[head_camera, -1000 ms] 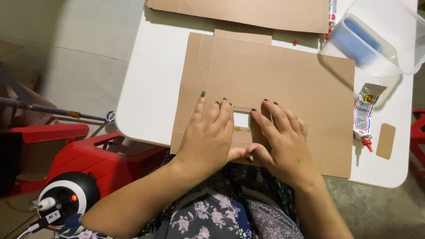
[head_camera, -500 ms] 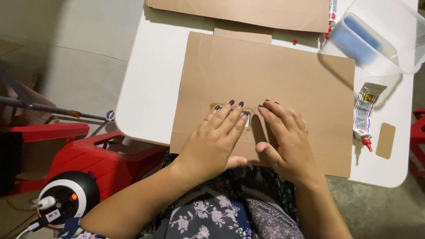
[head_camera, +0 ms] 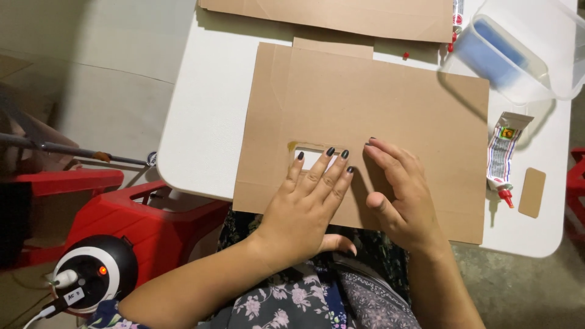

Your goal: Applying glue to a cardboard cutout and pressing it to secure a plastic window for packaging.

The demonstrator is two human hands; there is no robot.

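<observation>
Far left of fingers: round black-and-white device (head_camera: 91, 274) with red light and plugged cable, next to red plastic stool (head_camera: 131, 210). Left hand (head_camera: 308, 204) flat, palm down on brown cardboard sheet (head_camera: 378, 103), fingers spread and extended, gripping nothing; dark-nailed fingertips (head_camera: 329, 152) lying over rectangular cutout (head_camera: 308, 153) in sheet, white table (head_camera: 207, 122) visible through it. Right hand (head_camera: 402, 195) just beside, also flat on sheet, fingers open and together, thumb tucked toward left hand, holding nothing. Beyond fingertips: second cardboard piece (head_camera: 341, 15) at far table edge. Right of right hand: clear plastic container (head_camera: 524, 55) with blue item inside, glue tube (head_camera: 503, 158) with red cap, small brown cardboard tab (head_camera: 532, 192).
</observation>
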